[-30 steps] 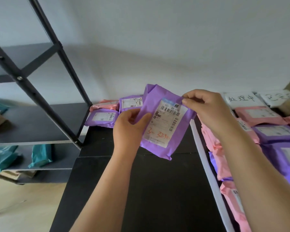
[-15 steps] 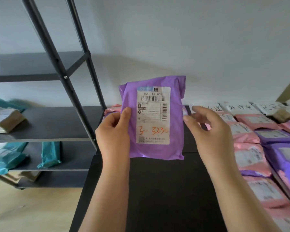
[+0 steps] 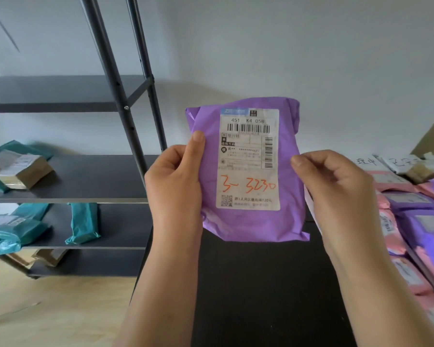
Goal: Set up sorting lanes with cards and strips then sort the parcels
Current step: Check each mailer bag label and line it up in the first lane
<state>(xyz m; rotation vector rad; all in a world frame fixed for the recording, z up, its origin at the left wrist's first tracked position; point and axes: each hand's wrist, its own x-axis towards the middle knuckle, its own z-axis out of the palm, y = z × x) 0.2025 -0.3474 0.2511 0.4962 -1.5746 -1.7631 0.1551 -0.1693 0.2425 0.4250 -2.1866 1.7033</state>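
I hold a purple parcel (image 3: pixel 248 221) upright in front of me, above the black table (image 3: pixel 261 296). Its white label faces me with a barcode and "3-3230" written in orange. My left hand (image 3: pixel 176 186) grips its left edge, thumb on the front. My right hand (image 3: pixel 333 191) pinches the right edge with curled fingers. Pink and purple parcels (image 3: pixel 416 221) lie in rows on the right of the table, behind white cards (image 3: pixel 396 162) with handwriting. A white strip (image 3: pixel 311 209) peeks out beside my right wrist.
A dark metal shelf rack (image 3: pixel 90 179) stands on the left, carrying teal parcels (image 3: pixel 83 221) and a brown packet (image 3: pixel 20 171). A cardboard box (image 3: pixel 431 139) sits at the far right by the white wall. Light wooden floor shows at lower left.
The purple parcel turned from tilted to upright and came closer to me. My right hand moved from its top corner down to its right edge. My view shifted left.
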